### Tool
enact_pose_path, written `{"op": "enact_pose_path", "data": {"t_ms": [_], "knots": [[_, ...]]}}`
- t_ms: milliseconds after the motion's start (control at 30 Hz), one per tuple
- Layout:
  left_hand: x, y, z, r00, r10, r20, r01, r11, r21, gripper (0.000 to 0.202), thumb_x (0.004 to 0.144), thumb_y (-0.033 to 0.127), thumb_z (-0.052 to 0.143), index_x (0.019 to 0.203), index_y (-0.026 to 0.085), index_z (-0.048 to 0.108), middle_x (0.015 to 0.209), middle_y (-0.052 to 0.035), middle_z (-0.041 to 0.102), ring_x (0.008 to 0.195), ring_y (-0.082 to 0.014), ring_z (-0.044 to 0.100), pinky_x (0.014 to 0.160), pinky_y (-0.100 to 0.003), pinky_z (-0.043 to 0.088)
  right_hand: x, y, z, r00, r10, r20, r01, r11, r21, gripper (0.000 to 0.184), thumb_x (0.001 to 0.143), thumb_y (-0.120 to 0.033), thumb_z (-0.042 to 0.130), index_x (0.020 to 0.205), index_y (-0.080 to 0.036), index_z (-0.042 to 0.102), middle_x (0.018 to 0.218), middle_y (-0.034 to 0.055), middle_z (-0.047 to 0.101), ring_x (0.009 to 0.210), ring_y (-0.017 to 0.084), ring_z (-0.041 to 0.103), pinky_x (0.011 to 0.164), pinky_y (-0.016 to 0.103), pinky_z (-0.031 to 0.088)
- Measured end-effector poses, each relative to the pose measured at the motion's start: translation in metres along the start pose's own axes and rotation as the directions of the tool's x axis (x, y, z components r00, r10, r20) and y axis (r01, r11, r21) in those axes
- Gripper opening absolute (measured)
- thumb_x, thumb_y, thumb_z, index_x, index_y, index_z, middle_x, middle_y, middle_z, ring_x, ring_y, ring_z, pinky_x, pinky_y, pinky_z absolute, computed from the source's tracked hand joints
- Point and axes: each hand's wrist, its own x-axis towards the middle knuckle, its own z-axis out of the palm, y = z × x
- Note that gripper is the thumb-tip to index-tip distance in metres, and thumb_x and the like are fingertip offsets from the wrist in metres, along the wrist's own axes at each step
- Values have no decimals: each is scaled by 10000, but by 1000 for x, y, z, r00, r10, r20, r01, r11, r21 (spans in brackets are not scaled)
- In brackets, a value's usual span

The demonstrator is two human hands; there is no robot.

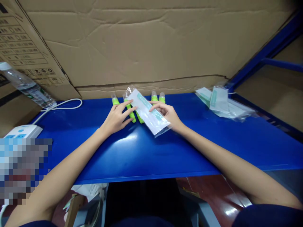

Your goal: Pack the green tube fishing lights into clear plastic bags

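A clear plastic pouch [148, 112] with a white and teal card inside lies slanted over the blue table [213, 148]. My right hand [169, 115] holds its right edge, fingers curled round it. My left hand [117, 117] rests beside the pouch with fingers stretched out, fingertips touching its left edge and a green tube [131, 111] lying under it. Another green tube [139, 118] pokes out beneath the pouch. More green tubes with clear caps stand behind: one [115, 99] at the left, two [157, 97] at the right.
A pile of the same pouches [222, 102] lies at the right back of the table. A water bottle [26, 85] leans at the left, with a white power strip [22, 131] and cable [61, 105]. Cardboard sheets [142, 44] wall the back. A blurred patch covers the lower left.
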Motion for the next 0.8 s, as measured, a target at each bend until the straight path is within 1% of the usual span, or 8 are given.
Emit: {"op": "enact_pose_path", "data": {"t_ms": [100,233,333,400,500,600,700,800], "knots": [[0,-1,1,997,18,-77,-15,999,41,334,977,279,609,1305,221,621,1466,-157,580,1272,-293,606,946,-431,456,-1,-6,2,995,91,33,-94,991,100,382,716,-488,863,880,-190,689,1352,180,647,1244,330,630,991,474,526],[0,-2,0,982,51,-182,-33,994,102,161,1013,288,562,1057,250,711,1275,-72,723,1133,-231,685,917,-409,405,0,-9,3,987,147,61,-155,974,164,376,716,-480,863,882,-188,695,1308,182,681,1223,325,648,996,463,524],[1,-4,-2,976,48,-212,-32,996,78,167,1022,259,546,977,230,705,1111,-29,783,1071,-204,715,907,-405,377,2,-6,3,990,143,-2,-140,978,157,446,718,-489,854,1042,-220,706,1248,132,714,1196,285,666,1012,435,534],[1,-6,-4,972,12,-233,5,998,70,172,1016,247,551,923,211,691,1063,-23,795,1070,-208,722,893,-407,370,4,-3,1,983,169,-66,-155,972,175,476,778,-521,790,1152,-248,681,1179,92,729,1086,241,707,927,388,584],[1,-11,-6,966,-50,-252,75,993,90,196,1006,231,552,852,199,669,1039,-26,799,1059,-219,727,866,-412,369,5,-2,-3,969,210,-131,-181,962,204,505,849,-590,686,1226,-257,640,1085,63,717,872,179,725,721,295,611],[1,-14,-7,964,-51,-261,82,991,110,200,995,207,550,829,194,660,1006,-28,800,1036,-223,727,853,-417,370,5,-6,-7,965,227,-131,-201,961,191,648,868,-674,611,1359,-255,546,906,38,708,693,143,677,561,241,561],[2,-15,-7,971,-30,-235,60,991,121,215,986,190,541,806,199,659,1002,-31,797,1053,-232,716,865,-432,368,5,-12,-8,955,276,-112,-254,951,179,802,866,-757,527,1488,-265,406,718,-9,643,593,147,648,456,221,500],[2,-14,-7,975,13,-221,23,987,156,242,983,168,519,783,201,651,993,-30,793,1057,-231,708,869,-435,372,5,-14,-5,930,356,-89,-336,924,181,905,837,-796,516,1521,-238,322,672,-30,595,562,167,666,393,223,474]]}}
